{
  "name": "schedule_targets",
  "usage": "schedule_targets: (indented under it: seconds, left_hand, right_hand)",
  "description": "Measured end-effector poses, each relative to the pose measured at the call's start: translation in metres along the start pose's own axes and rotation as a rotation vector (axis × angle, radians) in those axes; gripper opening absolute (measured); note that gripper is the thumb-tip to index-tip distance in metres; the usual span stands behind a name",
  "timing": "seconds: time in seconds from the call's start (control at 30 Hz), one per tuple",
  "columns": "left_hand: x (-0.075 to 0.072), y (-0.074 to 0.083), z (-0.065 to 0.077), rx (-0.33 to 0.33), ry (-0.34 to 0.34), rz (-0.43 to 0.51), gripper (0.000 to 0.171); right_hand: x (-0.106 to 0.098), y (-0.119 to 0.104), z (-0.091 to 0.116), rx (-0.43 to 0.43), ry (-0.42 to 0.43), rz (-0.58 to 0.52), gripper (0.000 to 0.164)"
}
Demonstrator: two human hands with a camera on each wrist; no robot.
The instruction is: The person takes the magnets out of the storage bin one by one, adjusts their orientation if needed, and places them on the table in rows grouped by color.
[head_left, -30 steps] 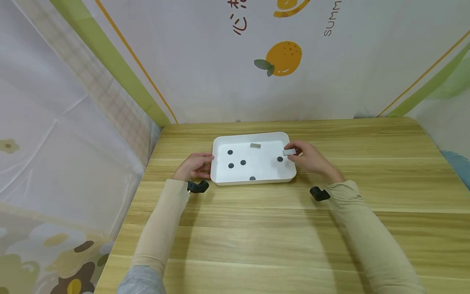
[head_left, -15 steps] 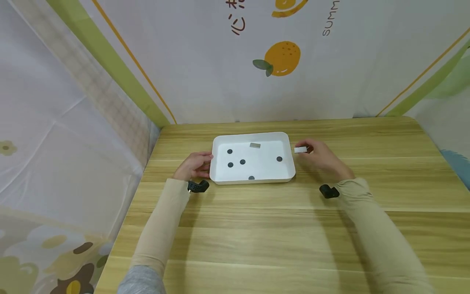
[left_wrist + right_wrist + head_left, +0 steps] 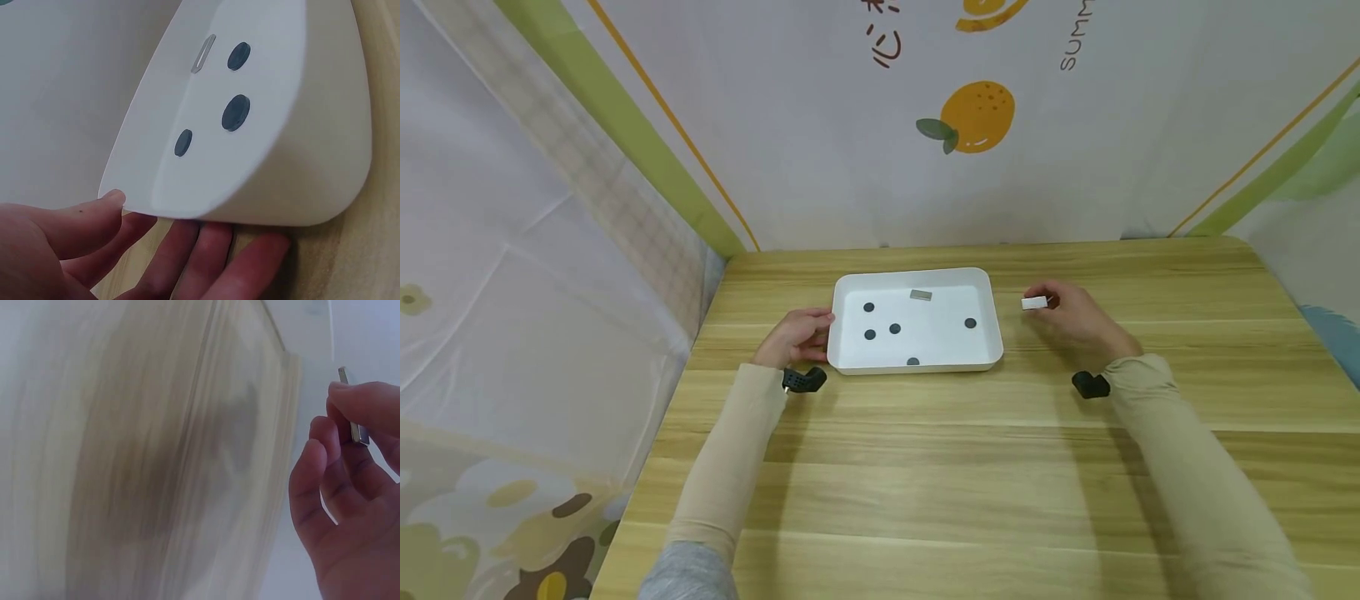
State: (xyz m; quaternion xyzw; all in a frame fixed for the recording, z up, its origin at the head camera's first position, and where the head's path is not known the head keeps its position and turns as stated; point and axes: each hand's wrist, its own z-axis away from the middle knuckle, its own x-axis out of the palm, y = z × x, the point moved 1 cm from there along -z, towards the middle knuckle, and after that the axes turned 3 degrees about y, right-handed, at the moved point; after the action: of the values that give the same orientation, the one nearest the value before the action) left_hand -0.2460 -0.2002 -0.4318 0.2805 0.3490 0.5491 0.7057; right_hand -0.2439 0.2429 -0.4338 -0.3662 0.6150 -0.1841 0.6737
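A shallow white tray (image 3: 917,368) lies on the table, with several black discs (image 3: 970,323) and a small silver metal bar (image 3: 921,295) inside. My left hand (image 3: 793,337) holds the tray's left end; in the left wrist view the thumb sits at the rim and the other fingers are against the outside wall. To the right of the tray, my right hand (image 3: 1078,317) pinches another small silver metal bar (image 3: 359,434) between thumb and fingers. That bar's middle is hidden by the thumb in the right wrist view.
The wood-grain table (image 3: 925,483) runs back to a white printed curtain (image 3: 820,150), with more curtain along the left side. A black wrist camera (image 3: 805,381) sits on the left wrist, another black wrist camera (image 3: 1090,385) on the right.
My right hand has moved right, from over the tray's right edge to outside it, carrying the metal bar. The left hand keeps its place at the tray.
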Motion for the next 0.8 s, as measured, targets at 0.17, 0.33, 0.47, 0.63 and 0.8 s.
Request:
schedule_targets:
  seconds: [0.17, 0.33, 0.47, 0.63, 0.8]
  left_hand:
    - [0.0, 0.0, 0.0, -0.008, 0.012, 0.01, 0.048]
    - [0.0, 0.0, -0.002, -0.013, 0.014, 0.012, 0.047]
    - [0.0, 0.0, -0.002, -0.011, 0.006, 0.015, 0.048]
    - [0.001, 0.001, 0.0, -0.011, 0.015, 0.01, 0.047]
    - [0.002, 0.001, -0.001, -0.02, 0.035, 0.005, 0.046]
  right_hand:
    - [-0.005, 0.006, -0.002, 0.013, -0.021, 0.019, 0.023]
    - [-0.008, 0.007, -0.004, 0.032, -0.018, 0.026, 0.024]
    - [-0.008, 0.009, -0.006, 0.041, -0.021, 0.037, 0.024]
    - [-0.005, 0.012, -0.01, 0.049, -0.021, 0.057, 0.024]
    - [-0.001, 0.012, -0.014, 0.052, -0.021, 0.06, 0.026]
